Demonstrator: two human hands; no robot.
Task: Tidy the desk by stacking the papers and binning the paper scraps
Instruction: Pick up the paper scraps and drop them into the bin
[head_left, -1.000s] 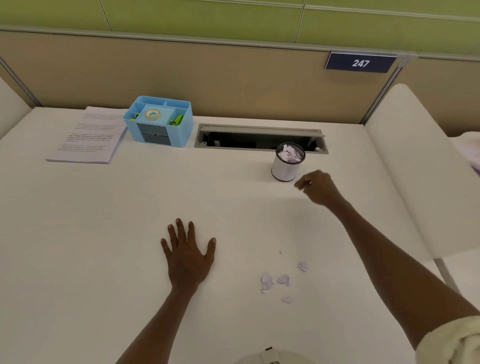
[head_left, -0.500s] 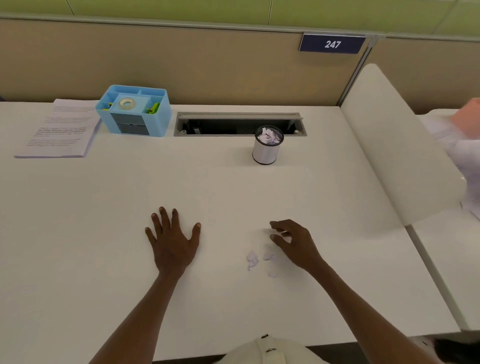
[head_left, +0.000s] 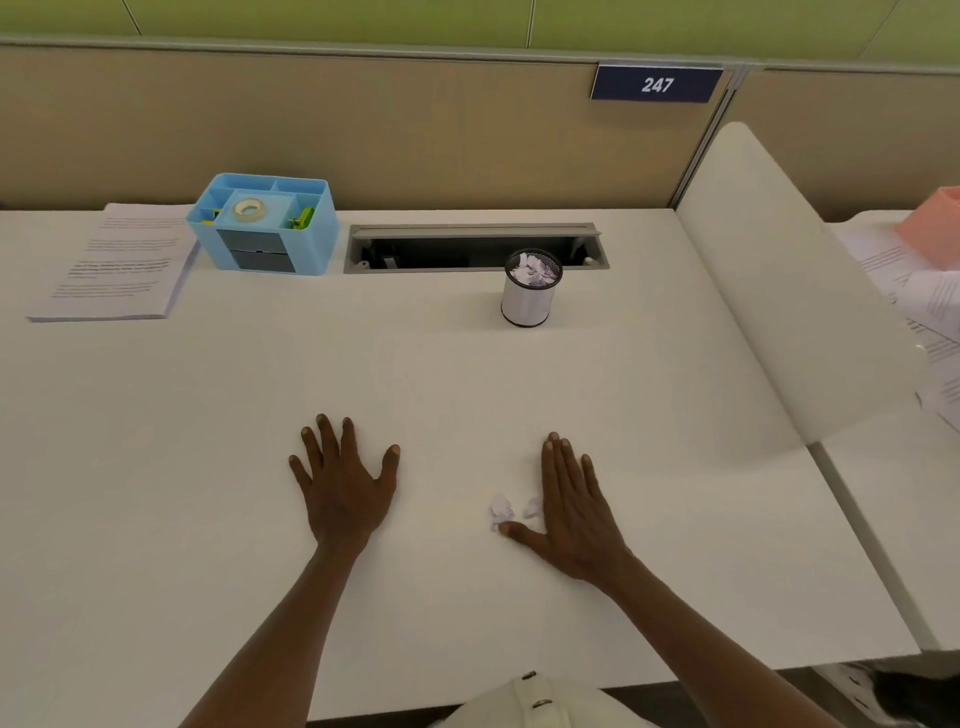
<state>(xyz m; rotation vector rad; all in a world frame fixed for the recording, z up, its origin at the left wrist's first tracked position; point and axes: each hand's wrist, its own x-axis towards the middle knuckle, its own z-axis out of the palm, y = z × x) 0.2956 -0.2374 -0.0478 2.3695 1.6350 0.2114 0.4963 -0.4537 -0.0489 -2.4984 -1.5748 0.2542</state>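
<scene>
Head view, left to right, with places given relative to the small white cylindrical bin with the dark rim, which stands at the back of the white desk and already holds crumpled paper. Far left of the bin, at the back edge, lies the squared stack of printed white papers; beside it, between stack and bin, stands a light-blue plastic desk organiser holding a roll of tape. Nearer the viewer and left of the bin, the left hand rests flat on the desk, fingers spread, holding nothing. Directly in front of the bin, well apart from it, lie the small crumpled white paper scraps. The right hand lies flat, fingers straight and together, gripping nothing; the scraps sit just at its thumb side, in the angle between thumb and forefinger. The right hand is thus much the nearer, and a short inward gathering towards its own left probably suffices. Any scraps beneath the palm cannot be seen.
</scene>
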